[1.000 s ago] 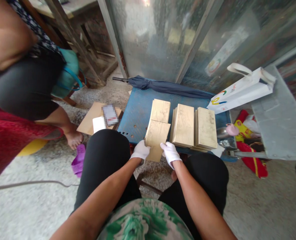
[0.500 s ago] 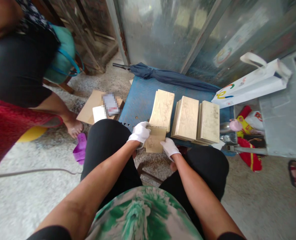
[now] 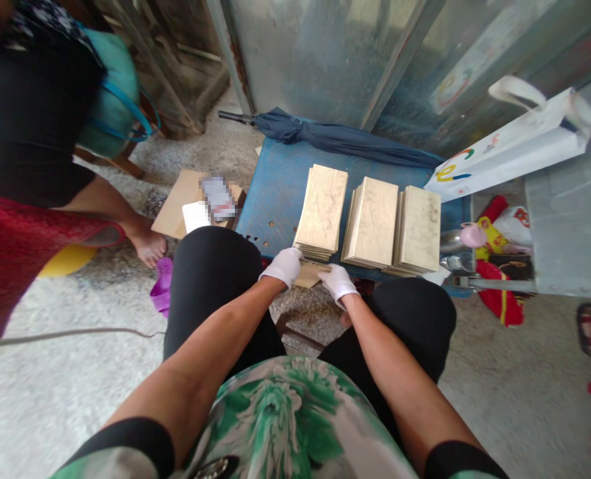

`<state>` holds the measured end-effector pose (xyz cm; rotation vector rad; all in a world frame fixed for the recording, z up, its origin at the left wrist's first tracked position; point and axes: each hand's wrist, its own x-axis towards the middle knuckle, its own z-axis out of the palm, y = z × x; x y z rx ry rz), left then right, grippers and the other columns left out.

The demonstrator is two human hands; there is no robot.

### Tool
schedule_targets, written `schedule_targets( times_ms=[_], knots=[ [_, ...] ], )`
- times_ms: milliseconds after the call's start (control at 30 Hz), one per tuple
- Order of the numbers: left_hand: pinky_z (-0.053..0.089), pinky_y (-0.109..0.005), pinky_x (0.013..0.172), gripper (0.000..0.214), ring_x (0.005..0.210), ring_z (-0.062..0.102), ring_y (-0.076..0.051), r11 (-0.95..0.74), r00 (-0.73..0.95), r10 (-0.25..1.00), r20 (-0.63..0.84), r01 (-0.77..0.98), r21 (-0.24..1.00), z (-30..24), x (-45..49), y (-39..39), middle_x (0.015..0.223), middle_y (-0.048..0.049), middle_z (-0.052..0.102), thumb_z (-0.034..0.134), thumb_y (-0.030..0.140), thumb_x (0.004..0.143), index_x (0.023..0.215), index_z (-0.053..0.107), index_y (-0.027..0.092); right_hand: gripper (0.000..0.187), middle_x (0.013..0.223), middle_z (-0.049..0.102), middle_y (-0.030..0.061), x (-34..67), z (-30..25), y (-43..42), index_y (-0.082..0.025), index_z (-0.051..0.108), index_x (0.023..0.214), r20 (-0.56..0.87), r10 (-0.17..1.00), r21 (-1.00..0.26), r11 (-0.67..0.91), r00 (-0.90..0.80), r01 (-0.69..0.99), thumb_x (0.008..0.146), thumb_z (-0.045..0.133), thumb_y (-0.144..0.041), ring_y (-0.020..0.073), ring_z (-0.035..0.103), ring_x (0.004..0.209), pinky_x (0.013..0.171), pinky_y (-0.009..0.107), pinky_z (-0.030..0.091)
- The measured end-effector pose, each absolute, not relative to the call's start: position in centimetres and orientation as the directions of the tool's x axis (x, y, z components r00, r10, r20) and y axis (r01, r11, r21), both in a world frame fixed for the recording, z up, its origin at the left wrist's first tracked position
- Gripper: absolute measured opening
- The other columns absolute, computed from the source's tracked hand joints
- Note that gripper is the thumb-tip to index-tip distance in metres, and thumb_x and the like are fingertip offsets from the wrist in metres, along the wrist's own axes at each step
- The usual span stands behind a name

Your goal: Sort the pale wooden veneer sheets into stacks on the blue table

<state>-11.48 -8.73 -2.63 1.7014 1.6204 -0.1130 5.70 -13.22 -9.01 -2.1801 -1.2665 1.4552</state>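
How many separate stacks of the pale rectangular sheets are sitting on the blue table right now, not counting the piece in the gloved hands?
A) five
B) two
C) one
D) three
D: three stacks lie side by side on the blue table, a left stack, a middle stack and a right stack, while the left hand and right hand hold a separate sheet at the table's near edge.
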Motion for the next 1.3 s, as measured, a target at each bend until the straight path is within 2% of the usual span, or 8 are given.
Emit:
schedule_targets(
  times_ms=[133, 267, 500, 733, 933, 1167, 1300],
  knots=[
    [0.046, -0.027, 0.093, 0.033, 0.101, 0.065, -0.022, 0.110, 0.174, 0.792, -0.586, 0.903, 0.416, -3.4, -11.3, -8.8, 0.103, -0.0144, 0.071, 0.049, 0.009, 0.082, 0.105, 0.072, 0.012, 0.026, 0.070, 0.068, 0.0041, 5.4, -8.9, -13.1, -0.014, 0.072, 0.097, -0.653, 0.746, -0.569, -0.596, 0.130, 0.566, 0.076, 0.061, -0.025, 0.0173, 0.065, 0.068, 0.069, 0.027, 0.049],
    [0.048, -0.024, 0.088, 0.031, 0.096, 0.067, -0.020, 0.107, 0.195, 0.766, -0.613, 0.902, 0.419, -4.3, -11.1, -8.9, 0.101, -0.0158, 0.071, 0.050, 0.007, 0.081, 0.104, 0.072, 0.010, 0.024, 0.073, 0.069, 0.0047, 5.1, -8.5, -13.0, -0.015, 0.073, 0.096, -0.673, 0.726, -0.523, -0.603, 0.143, 0.602, 0.080, 0.058, -0.023, 0.0161, 0.065, 0.069, 0.068, 0.024, 0.048],
    [0.048, -0.025, 0.087, 0.029, 0.092, 0.068, -0.020, 0.160, 0.149, 0.744, -0.651, 0.906, 0.391, -5.5, -11.0, -9.2, 0.100, -0.0186, 0.071, 0.053, 0.007, 0.081, 0.103, 0.072, 0.009, 0.016, 0.076, 0.072, 0.0057, 5.1, -6.8, -12.5, -0.017, 0.076, 0.083, -0.678, 0.717, -0.455, -0.584, 0.164, 0.672, 0.077, 0.062, -0.022, 0.0183, 0.067, 0.079, 0.071, 0.023, 0.046],
    [0.048, -0.028, 0.089, 0.028, 0.099, 0.067, -0.024, 0.217, 0.087, 0.751, -0.655, 0.904, 0.369, -6.4, -10.8, -9.2, 0.101, -0.0205, 0.071, 0.054, 0.009, 0.081, 0.103, 0.071, 0.008, 0.017, 0.086, 0.074, 0.0042, 5.0, -6.3, -12.5, -0.021, 0.076, 0.087, -0.651, 0.733, -0.432, -0.570, 0.196, 0.699, 0.073, 0.066, -0.022, 0.0194, 0.067, 0.088, 0.076, 0.024, 0.047],
    [0.049, -0.031, 0.086, 0.026, 0.099, 0.068, -0.026, 0.244, 0.054, 0.791, -0.610, 0.885, 0.396, -6.0, -10.5, -9.4, 0.097, -0.0200, 0.071, 0.050, 0.010, 0.082, 0.098, 0.071, 0.010, 0.018, 0.090, 0.073, 0.0074, 4.6, -6.1, -12.5, -0.017, 0.075, 0.089, -0.620, 0.748, -0.422, -0.573, 0.238, 0.702, 0.076, 0.064, -0.022, 0.0198, 0.066, 0.088, 0.074, 0.024, 0.046],
    [0.049, -0.030, 0.087, 0.025, 0.103, 0.066, -0.026, 0.327, -0.080, 0.856, -0.511, 0.849, 0.416, -3.8, -10.8, -8.7, 0.102, -0.0140, 0.071, 0.048, 0.021, 0.087, 0.100, 0.068, 0.017, 0.022, 0.090, 0.072, 0.0095, 5.0, -5.5, -12.0, -0.016, 0.073, 0.090, -0.521, 0.778, -0.452, -0.600, 0.351, 0.660, 0.084, 0.056, -0.027, 0.0213, 0.065, 0.089, 0.073, 0.026, 0.045],
    [0.049, -0.029, 0.086, 0.021, 0.100, 0.066, -0.023, 0.468, -0.247, 0.852, -0.462, 0.755, 0.460, -2.5, -11.1, -8.3, 0.102, -0.0110, 0.071, 0.050, 0.023, 0.087, 0.097, 0.067, 0.017, 0.027, 0.089, 0.071, 0.0074, 4.7, -5.1, -12.2, -0.017, 0.071, 0.094, -0.427, 0.815, -0.519, -0.575, 0.391, 0.632, 0.088, 0.049, -0.032, 0.0198, 0.064, 0.087, 0.077, 0.026, 0.045]
  ],
)
